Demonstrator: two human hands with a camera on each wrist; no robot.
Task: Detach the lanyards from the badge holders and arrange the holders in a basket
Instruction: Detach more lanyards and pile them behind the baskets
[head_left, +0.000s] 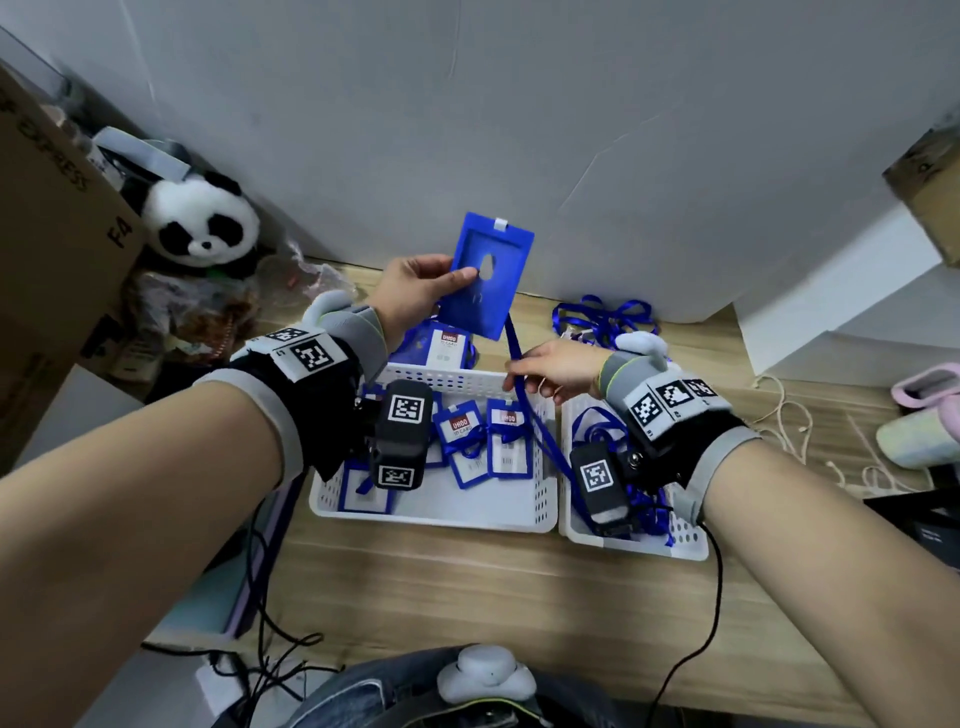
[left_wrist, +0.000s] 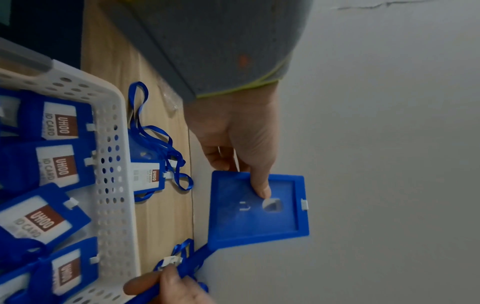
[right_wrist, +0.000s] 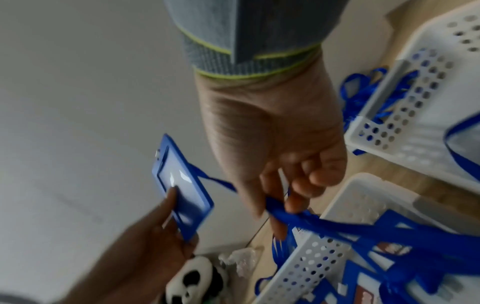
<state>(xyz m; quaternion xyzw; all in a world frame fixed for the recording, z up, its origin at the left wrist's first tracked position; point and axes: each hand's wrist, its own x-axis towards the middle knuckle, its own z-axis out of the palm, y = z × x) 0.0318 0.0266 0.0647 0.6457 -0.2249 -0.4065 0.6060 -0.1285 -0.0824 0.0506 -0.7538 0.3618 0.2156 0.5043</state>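
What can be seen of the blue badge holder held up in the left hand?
The badge holder is a blue, plastic-looking rectangular frame with a thumb hole in its panel and a small white clip tab on top. It is held upright above the left basket, pinched by the left hand. A blue lanyard hangs beside its lower edge.

Blue badge holder (head_left: 487, 275) held upright above white basket (head_left: 441, 375), blue lanyard (head_left: 524, 395) trailing below

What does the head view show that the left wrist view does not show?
Only the head view shows the panda toy, the second basket with loose lanyards, and the right hand whole. Only the left wrist view shows the white clip at the lanyard's end, apart from the holder. Both show the left hand gripping the blue badge holder and the basket of holders.
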